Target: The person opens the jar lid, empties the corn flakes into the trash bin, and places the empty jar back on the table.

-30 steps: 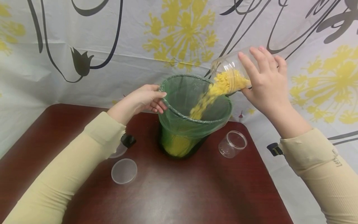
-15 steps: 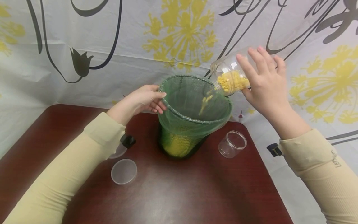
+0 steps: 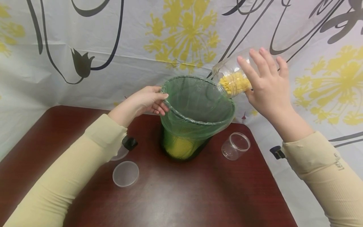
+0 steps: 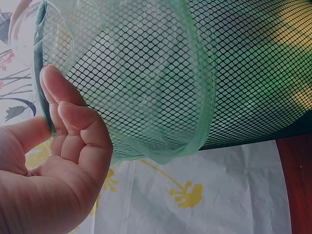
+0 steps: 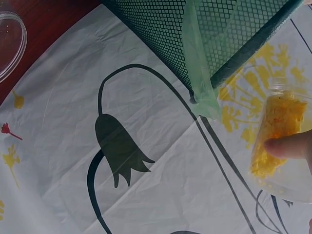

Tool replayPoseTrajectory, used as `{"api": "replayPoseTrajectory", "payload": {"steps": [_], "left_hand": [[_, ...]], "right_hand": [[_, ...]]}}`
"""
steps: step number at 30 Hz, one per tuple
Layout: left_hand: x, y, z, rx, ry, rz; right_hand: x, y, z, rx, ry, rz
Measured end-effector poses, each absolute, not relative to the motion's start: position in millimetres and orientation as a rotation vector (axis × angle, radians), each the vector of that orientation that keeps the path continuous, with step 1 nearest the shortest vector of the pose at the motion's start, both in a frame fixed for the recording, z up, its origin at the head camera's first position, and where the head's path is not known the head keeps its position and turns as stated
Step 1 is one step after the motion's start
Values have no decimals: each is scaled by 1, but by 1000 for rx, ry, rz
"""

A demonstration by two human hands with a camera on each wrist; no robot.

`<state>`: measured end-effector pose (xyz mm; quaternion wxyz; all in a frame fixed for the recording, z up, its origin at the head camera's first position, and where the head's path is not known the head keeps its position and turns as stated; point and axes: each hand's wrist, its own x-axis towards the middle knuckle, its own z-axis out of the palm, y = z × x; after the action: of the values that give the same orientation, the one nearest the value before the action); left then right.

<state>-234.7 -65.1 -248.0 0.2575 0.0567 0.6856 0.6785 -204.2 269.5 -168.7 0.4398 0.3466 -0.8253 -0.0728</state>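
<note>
A mesh wastebasket (image 3: 195,123) lined with a thin green bag stands at the table's back, yellow stuff showing through its lower wall. My left hand (image 3: 148,100) pinches its left rim, thumb on top and fingers outside; the left wrist view shows this grip on the lined rim (image 4: 40,92) closely. In my right hand (image 3: 269,82) is a clear jar (image 3: 233,78), tilted with its mouth over the basket's right rim. Small yellow pieces (image 5: 282,129) lie along the jar's lower side. Nothing falls from the mouth now.
An open clear jar (image 3: 235,146) stands on the dark red table (image 3: 175,195), right of the basket. A round translucent lid (image 3: 126,174) lies at the left, with another lid (image 3: 120,153) partly hidden under the left sleeve. A patterned cloth (image 3: 113,78) hangs behind.
A thick stream of yellow pieces poured from the jar into the basket, thinned to a few, and has stopped. The right hand shifted very slightly left; the left hand stayed put.
</note>
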Motion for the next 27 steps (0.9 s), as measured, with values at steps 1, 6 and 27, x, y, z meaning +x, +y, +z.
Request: {"api": "replayPoseTrajectory", "payload": {"steps": [1, 6, 27], "left_hand": [[-235, -65, -248, 150, 1858, 1841], [-235, -66, -248, 142, 1848, 1839], [-235, -65, -249, 151, 1837, 1847]], "right_hand": [[-204, 269, -169, 862, -2048, -176], [-204, 268, -171, 860, -2036, -155], [-205, 266, -173, 863, -1998, -156]]}}
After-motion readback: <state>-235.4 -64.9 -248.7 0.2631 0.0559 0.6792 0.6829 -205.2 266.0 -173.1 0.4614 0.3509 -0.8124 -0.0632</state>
